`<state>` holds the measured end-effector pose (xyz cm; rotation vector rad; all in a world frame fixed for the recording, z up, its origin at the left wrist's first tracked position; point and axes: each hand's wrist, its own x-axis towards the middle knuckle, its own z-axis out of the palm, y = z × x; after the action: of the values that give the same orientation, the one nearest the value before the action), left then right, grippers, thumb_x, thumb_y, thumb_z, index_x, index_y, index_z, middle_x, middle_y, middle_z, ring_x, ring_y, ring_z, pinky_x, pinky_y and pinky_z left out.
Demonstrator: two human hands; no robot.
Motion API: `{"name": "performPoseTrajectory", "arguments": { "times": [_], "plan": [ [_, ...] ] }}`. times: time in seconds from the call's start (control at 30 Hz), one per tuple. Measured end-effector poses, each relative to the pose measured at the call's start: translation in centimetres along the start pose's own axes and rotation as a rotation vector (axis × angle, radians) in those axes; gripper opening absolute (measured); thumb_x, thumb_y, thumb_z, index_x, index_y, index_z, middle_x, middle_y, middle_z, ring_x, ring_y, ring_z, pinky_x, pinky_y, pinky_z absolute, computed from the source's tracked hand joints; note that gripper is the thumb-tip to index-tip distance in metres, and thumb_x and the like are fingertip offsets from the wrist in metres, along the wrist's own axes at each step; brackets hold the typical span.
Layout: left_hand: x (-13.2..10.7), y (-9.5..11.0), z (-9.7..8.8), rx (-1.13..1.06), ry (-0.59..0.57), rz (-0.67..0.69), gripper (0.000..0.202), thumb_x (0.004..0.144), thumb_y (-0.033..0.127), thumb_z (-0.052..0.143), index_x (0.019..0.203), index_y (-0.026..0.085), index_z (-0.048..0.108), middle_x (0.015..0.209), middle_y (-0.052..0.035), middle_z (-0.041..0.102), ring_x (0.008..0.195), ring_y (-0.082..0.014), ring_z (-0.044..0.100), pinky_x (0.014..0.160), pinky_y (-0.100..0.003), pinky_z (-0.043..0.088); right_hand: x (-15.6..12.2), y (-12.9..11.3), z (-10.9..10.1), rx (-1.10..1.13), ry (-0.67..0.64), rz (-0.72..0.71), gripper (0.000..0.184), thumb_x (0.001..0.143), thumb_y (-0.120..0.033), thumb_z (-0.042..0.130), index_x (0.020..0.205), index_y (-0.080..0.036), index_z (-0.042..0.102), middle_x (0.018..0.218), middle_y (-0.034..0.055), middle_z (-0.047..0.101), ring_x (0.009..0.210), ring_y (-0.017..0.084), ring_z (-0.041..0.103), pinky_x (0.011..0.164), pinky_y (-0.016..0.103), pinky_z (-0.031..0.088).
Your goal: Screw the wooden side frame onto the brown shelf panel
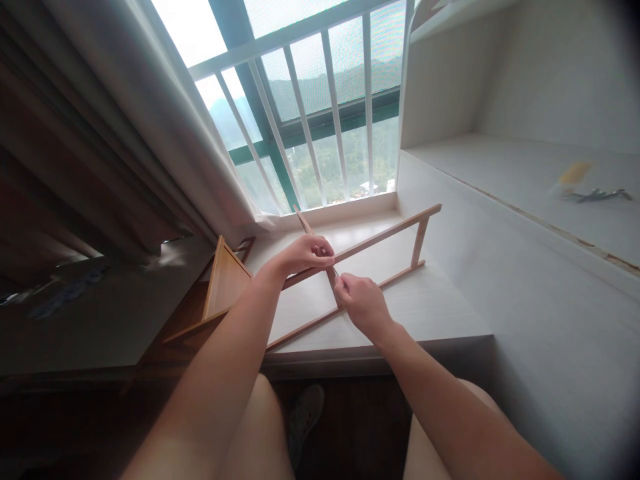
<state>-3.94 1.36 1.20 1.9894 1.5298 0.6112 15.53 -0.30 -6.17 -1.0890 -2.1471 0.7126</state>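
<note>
One slim wooden frame (pixel 419 241) rests on the white window ledge (pixel 435 303) before you. Your left hand (pixel 307 255) is at the top of a crossbar (pixel 334 290), its fingers bunched; what they grip, if anything, you cannot tell. Your right hand (pixel 367 304) pinches a small thin item (pixel 337 272), too hidden to name. The frame is probably light, stiff and not slippery, though twisting may strain its joints. Best hold: a long rail (pixel 385 235), close beside a crossbar.

Two hands (pixel 365 305), one ladder-like wooden frame (pixel 385 235), five white bars (pixel 369 100), one shoe (pixel 307 408), perhaps one blurred yellow item (pixel 576 173)
</note>
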Motion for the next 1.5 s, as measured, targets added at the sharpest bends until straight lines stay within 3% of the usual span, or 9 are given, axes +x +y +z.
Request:
{"name": "performPoseTrajectory", "arguments": {
  "times": [0.4, 0.87, 1.5],
  "plan": [
    [0.1, -0.2, -0.1, 0.02, -0.006, 0.007, 0.023, 0.077, 0.037, 0.066, 0.085, 0.015, 0.069, 0.081, -0.0035, 0.064, 0.073, -0.0134, 0.057, 0.067, -0.024, 0.045, 0.4, -0.4, -0.2, -0.186, -0.022, 0.003, 0.035, 0.095, -0.034, 0.038, 0.069, -0.02, 0.057, 0.064, 0.0016, 0.058, 0.057, 0.013, 0.039, 0.056, 0.028, 0.015],
    [0.1, 0.1, -0.1, 0.022, -0.011, 0.005, 0.024, 0.076, 0.037, 0.066, 0.084, 0.015, 0.069, 0.081, -0.0039, 0.065, 0.073, -0.014, 0.057, 0.067, -0.024, 0.045, 0.5, -0.4, -0.9, -0.178, -0.028, -0.012, 0.033, 0.094, -0.032, 0.04, 0.069, -0.02, 0.057, 0.063, 0.0011, 0.058, 0.057, 0.013, 0.039, 0.055, 0.028, 0.016],
    [0.1, -0.4, -0.1, 0.016, -0.007, -0.001, 0.025, 0.076, 0.038, 0.067, 0.085, 0.015, 0.068, 0.079, -0.0033, 0.064, 0.071, -0.0132, 0.057, 0.065, -0.023, 0.044, 0.9, -1.6, -1.6, -0.268, -0.074, 0.027, 0.036, 0.095, -0.033, 0.039, 0.075, -0.02, 0.065, 0.07, 0.0049, 0.063, 0.061, 0.016, 0.05, 0.056, 0.028, 0.019]
  ]
}}
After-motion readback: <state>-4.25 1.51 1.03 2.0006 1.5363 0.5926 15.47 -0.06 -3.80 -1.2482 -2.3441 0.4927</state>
